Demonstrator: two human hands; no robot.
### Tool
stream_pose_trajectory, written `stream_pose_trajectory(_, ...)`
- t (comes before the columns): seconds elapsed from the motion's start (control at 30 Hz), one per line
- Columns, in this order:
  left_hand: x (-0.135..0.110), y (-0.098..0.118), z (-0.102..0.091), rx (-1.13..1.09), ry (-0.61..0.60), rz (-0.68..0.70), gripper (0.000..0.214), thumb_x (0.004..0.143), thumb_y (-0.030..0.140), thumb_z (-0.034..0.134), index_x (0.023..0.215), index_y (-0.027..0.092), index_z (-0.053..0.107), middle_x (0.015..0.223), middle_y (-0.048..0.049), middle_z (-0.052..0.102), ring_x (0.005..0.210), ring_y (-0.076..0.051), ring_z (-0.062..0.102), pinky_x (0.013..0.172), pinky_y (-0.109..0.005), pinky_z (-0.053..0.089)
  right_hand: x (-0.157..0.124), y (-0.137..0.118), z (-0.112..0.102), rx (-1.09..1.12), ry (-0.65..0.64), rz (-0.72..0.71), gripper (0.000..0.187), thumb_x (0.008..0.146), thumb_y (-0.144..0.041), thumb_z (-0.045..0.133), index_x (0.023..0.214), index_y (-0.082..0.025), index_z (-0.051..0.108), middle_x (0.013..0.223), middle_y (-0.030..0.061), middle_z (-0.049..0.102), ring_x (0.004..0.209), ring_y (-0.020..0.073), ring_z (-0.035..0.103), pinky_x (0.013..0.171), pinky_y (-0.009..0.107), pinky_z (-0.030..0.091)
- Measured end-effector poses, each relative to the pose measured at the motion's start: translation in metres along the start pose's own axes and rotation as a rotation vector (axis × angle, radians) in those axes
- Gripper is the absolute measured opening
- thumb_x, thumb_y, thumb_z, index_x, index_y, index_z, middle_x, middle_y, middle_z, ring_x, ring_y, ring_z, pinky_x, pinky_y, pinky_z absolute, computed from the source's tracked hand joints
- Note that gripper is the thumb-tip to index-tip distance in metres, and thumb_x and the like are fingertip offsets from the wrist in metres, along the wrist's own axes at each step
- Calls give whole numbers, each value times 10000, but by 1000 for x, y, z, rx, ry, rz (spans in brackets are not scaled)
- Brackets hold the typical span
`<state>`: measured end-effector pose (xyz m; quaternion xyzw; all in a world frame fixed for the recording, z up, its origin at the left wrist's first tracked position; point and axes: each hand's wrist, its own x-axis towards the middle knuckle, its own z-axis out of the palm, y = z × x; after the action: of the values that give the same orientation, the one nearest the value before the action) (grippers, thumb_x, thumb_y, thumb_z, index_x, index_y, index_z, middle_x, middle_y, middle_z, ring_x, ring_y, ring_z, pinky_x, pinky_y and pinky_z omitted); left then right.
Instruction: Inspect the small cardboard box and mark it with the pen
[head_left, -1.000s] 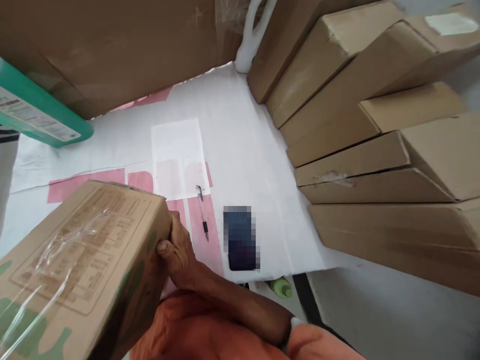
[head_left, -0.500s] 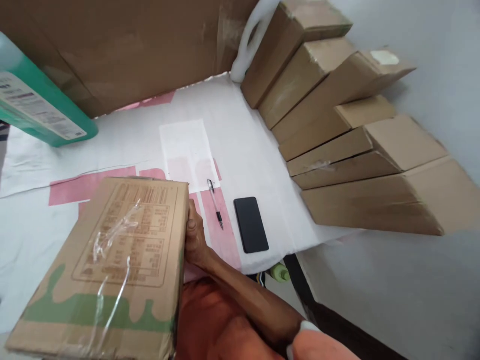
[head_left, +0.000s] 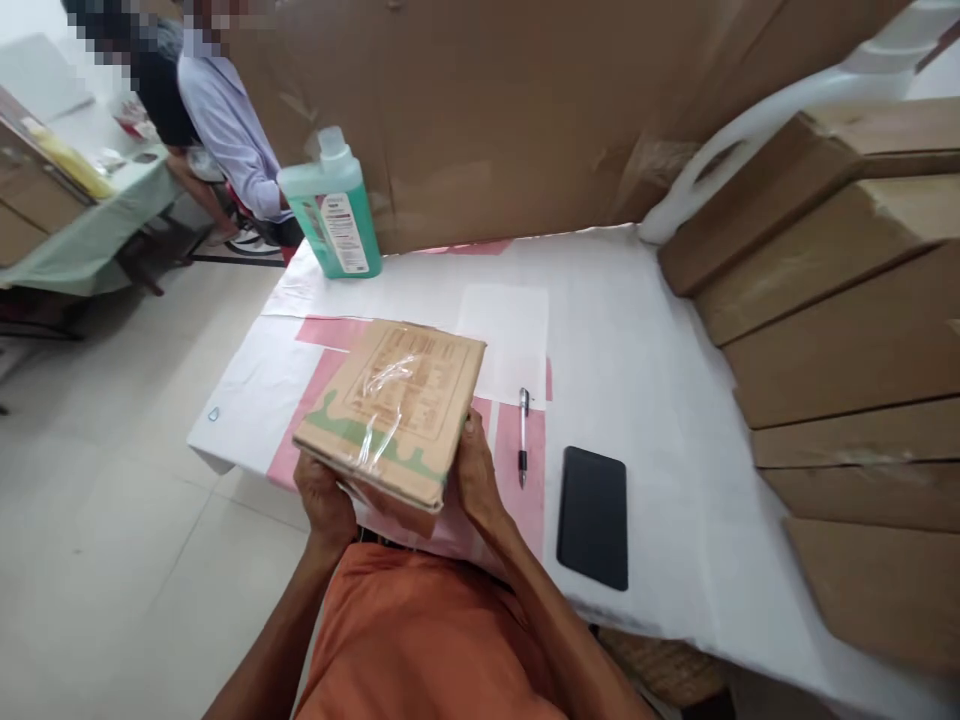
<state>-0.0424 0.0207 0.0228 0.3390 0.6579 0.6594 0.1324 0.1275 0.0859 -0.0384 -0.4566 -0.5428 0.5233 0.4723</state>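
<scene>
Between my two hands is a brown cardboard box [head_left: 409, 385] with printed text, a green wavy band and shiny clear tape on its upper face. My left hand [head_left: 326, 495] grips its near left corner from below, the fingertips hidden underneath. My right hand [head_left: 474, 465] is closed on the box's right side, most of its fingers out of sight behind the cardboard. To the right of that hand, a pen [head_left: 523, 440] with a black grip lies on the cloth. A black smartphone [head_left: 594, 518] rests further right. Beyond the box lies a white paper sheet [head_left: 506, 325].
A bottle of green liquid [head_left: 334, 215] stands at the table's far left corner, before a large cardboard panel [head_left: 510, 120]. Several cardboard boxes [head_left: 840, 330] line the right side, near a white handled container [head_left: 720, 150]. Two people sit beyond, near another table [head_left: 112, 235].
My view has swung left, bringing the floor, the people and my left hand into sight. The box appears smaller and lower, further from the camera, still held.
</scene>
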Motion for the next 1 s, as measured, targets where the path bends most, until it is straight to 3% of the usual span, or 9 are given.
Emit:
stream_pose_trajectory(0.13, 11, 5, -1, -31, -103, 36, 739, 845, 866, 484, 855, 168, 726, 823, -65, 733, 862, -246, 706, 810, -364, 575, 1, -4, -2, 63, -32, -21, 588, 1062, -651, 250, 1332, -220, 545, 1359, 119, 621, 1272, 255, 564, 1114, 437, 423)
stream_pose_trajectory(0.27, 26, 14, 2, -84, -178, 19, 750, 859, 842, 504, 962, 145, 764, 930, -92, 773, 974, -266, 716, 878, -352, 562, -1, -7, -3, -34, 14, -6, 647, 1003, -762, 229, 1060, -219, 575, 1079, 91, 674, 991, 244, 614, 906, 400, 501)
stream_pose_trajectory(0.37, 31, 28, 1, -74, -235, -32, 771, 877, 840, 473, 1037, 145, 767, 995, -98, 788, 1010, -276, 717, 879, -350, 565, -12, -17, -8, -162, 45, 1, 658, 967, -811, 186, 855, -250, 511, 875, 56, 643, 804, 230, 581, 772, 388, 494)
stream_pose_trajectory(0.57, 28, 52, -13, -21, -411, -233, 818, 892, 851, 416, 1106, 145, 770, 978, -99, 798, 990, -288, 721, 848, -362, 578, -71, -61, -36, -358, -18, 49, 557, 1011, -702, 268, 932, -253, 587, 860, 69, 717, 792, 270, 655, 714, 374, 482)
stream_pose_trajectory(0.7, 14, 34, -8, -30, -589, -383, 721, 907, 794, 477, 996, 144, 776, 831, -96, 781, 864, -280, 711, 768, -375, 576, -111, -81, -58, -437, -3, 114, 546, 996, -698, 338, 1179, -258, 606, 1025, 96, 783, 870, 313, 737, 693, 374, 514)
stream_pose_trajectory(0.8, -1, 5, 8, 33, -635, -358, 619, 915, 725, 526, 895, 149, 752, 852, -102, 775, 842, -262, 689, 795, -381, 562, -123, -82, -67, -545, 32, 166, 586, 994, -698, 335, 1239, -248, 621, 1070, 115, 794, 930, 337, 757, 711, 392, 529)
stream_pose_trajectory(1.0, -14, -38, 27, -5, -582, -321, 560, 844, 634, 659, 1157, 172, 703, 1086, -133, 767, 1010, -273, 704, 862, -380, 561, -121, -75, -69, -791, -21, 263, 591, 1018, -619, 305, 1284, -204, 631, 1091, 161, 793, 896, 349, 769, 708, 407, 514)
